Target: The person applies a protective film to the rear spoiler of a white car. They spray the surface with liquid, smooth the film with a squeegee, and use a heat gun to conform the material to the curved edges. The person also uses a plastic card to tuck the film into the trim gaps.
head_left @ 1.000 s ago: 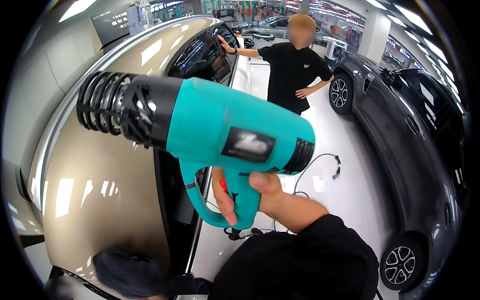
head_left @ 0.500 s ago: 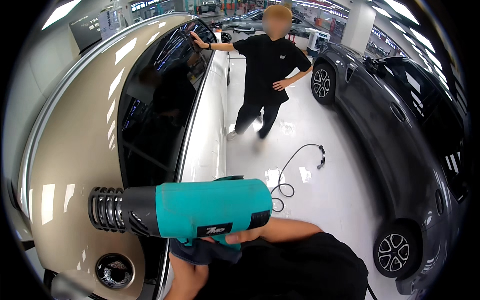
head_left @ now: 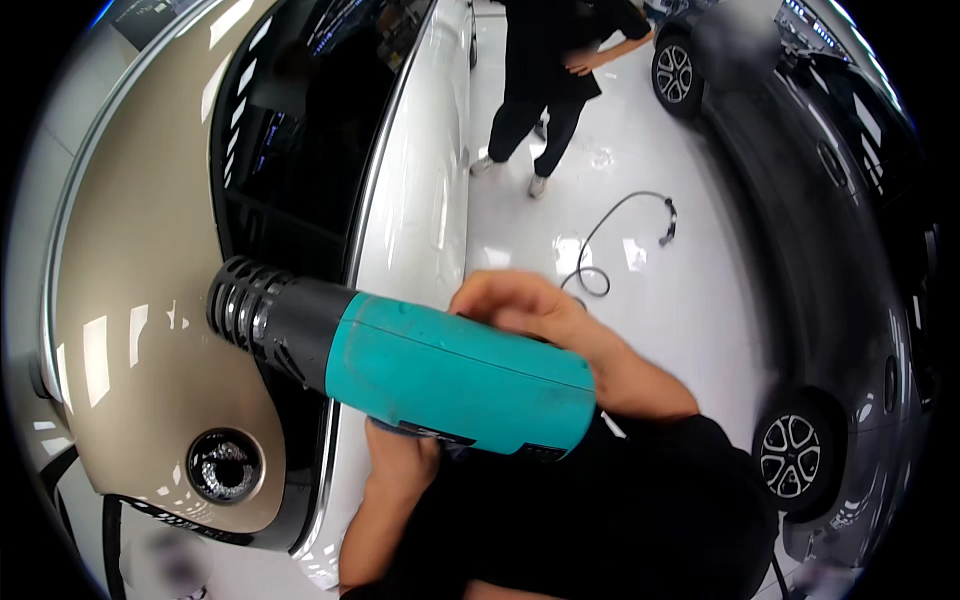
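Observation:
A teal and black heat gun (head_left: pixel 465 365) spans the middle of the view, its slotted black nozzle pointing left over the tan body panel (head_left: pixel 130 230) of a car. My left hand (head_left: pixel 400 455) is closed under the gun's body, where the handle is hidden. Beside that hand, only a sliver of dark cloth shows. My right hand (head_left: pixel 515 295) is on the gun's far side with its fingers curled. Blur and the gun's body hide what those fingers hold, if anything. Below the nozzle, a round lamp (head_left: pixel 225 465) sits in the tan panel.
The car's dark glass (head_left: pixel 300 150) and white side (head_left: pixel 420 190) stretch away at left. A dark grey car (head_left: pixel 770 230) stands at right. Between them, a person in black (head_left: pixel 550 80) stands on the white floor near a coiled black cable (head_left: pixel 595 275).
The heat gun has tilted, its nozzle now higher than its rear. My right hand has moved from beneath it to its far side. The view has dipped downward, and the person's feet have shifted.

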Motion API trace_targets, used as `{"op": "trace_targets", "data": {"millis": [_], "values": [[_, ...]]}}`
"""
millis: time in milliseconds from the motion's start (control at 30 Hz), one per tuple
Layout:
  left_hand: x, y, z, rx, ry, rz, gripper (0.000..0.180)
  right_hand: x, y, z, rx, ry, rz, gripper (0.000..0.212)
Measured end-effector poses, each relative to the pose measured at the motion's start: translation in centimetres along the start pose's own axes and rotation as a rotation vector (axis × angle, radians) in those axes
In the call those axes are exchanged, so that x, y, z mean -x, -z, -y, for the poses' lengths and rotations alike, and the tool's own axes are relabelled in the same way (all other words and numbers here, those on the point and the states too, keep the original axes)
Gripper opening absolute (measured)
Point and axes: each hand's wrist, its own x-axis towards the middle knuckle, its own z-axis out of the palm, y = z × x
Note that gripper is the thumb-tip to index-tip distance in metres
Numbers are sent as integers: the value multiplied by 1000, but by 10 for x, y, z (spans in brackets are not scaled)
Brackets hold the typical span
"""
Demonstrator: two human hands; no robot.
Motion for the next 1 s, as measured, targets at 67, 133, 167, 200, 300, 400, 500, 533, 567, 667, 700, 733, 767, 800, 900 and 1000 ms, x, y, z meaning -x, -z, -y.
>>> {"op": "trace_targets", "data": {"millis": [67,133,167,200,300,400,500,533,567,667,700,733,767,800,900,1000], "values": [[7,-15,13,68,-37,20,26,10,-1,3,-3,29,-81,25],[16,-30,20,130,-27,33,24,21,-1,9,95,27,-132,21],[22,-36,21,187,-35,31,23,30,-6,14,211,32,-162,17],[24,-40,23,215,-40,31,23,36,-25,28,333,32,-284,10],[29,-46,25,250,-31,54,23,48,-35,43,1415,507,-320,17],[42,-52,26,261,12,65,23,57,-2,57,1624,757,-857,12],[61,-59,18,258,82,57,23,78,30,92,1386,1114,-1088,21],[66,-61,13,257,103,55,23,87,36,100,1349,1172,-1038,23],[68,-64,9,253,118,52,23,92,43,105,1309,1227,-988,25],[65,-81,-6,230,148,38,24,95,87,101,1412,1237,-993,26],[61,-89,-9,227,158,38,24,97,124,100,1648,1160,-1022,26],[56,-96,-13,228,170,46,24,90,150,98,1679,966,-1017,28],[55,-100,-18,227,180,45,24,91,180,95,1475,519,-1063,31],[54,-105,-22,223,195,39,24,108,232,79,1638,145,-1067,35],[64,-122,-24,181,281,-22,24,117,250,29,1722,119,-1100,37],[79,-136,-41,145,372,-91,24,134,208,12,1125,-117,-627,36]]}}
